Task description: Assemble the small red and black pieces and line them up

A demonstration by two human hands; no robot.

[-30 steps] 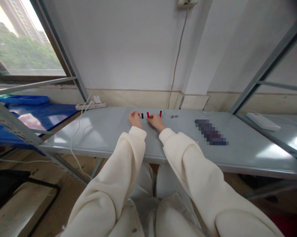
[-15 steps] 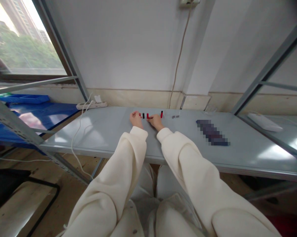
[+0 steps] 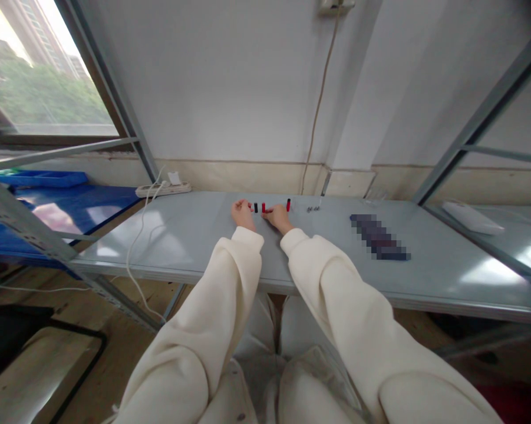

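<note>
**Small plugs standing in a row, both hands at the near end of it**

From where I watched through the head camera, the work looked partly along. On the grey table (image 3: 194, 235), toward its far edge, three small pieces stood upright in a line: a black plug (image 3: 256, 207), a red plug (image 3: 263, 207) just to its right, and another red plug (image 3: 288, 204) further right, set apart from the pair. A few tiny metal parts (image 3: 312, 208) lay loose beyond that, untouched as far as I could judge.

The left hand (image 3: 241, 213) rested on the table just left of the black plug, fingers curled; a speck of red showed at its fingertips, but I could not tell whether it gripped anything. The right hand (image 3: 277, 217) lay just right of the middle red plug, fingers bent toward it and apparently touching it; whether it pinched it I could not tell.

A white power strip (image 3: 163, 189) sat far left.
</note>
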